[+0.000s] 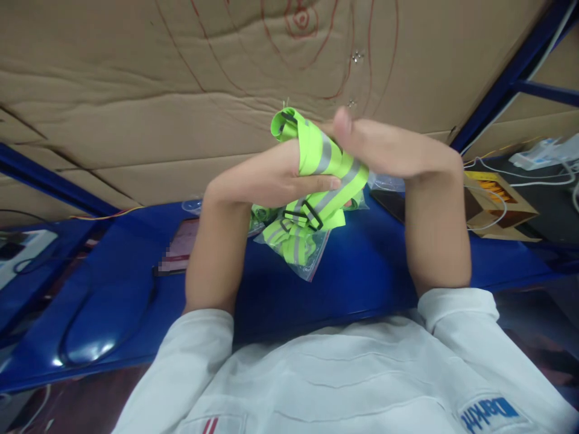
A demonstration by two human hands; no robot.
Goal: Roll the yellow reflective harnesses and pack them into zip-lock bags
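A lime-yellow reflective strap [323, 154] with silver stripes is looped in several layers around my left hand [289, 172]. My left thumb presses across its front, and the fingers are hidden under the bands. A roll of the strap sticks out at the upper left, and black plastic buckles [304, 216] hang below. My right hand [380, 141] lies flat against the strap's right side, slightly blurred, thumb raised away from it; its fingertips are partly hidden behind the strap. Beneath the hands, a clear zip bag [312, 262] with more lime strap lies on the blue table [353, 271].
A phone [178, 247] lies left of my left forearm. At the right stand an open cardboard box [497, 205] with orange contents and a white power strip [538, 154] with cables. A cardboard wall [136, 120] with red drawn lines rises behind the table.
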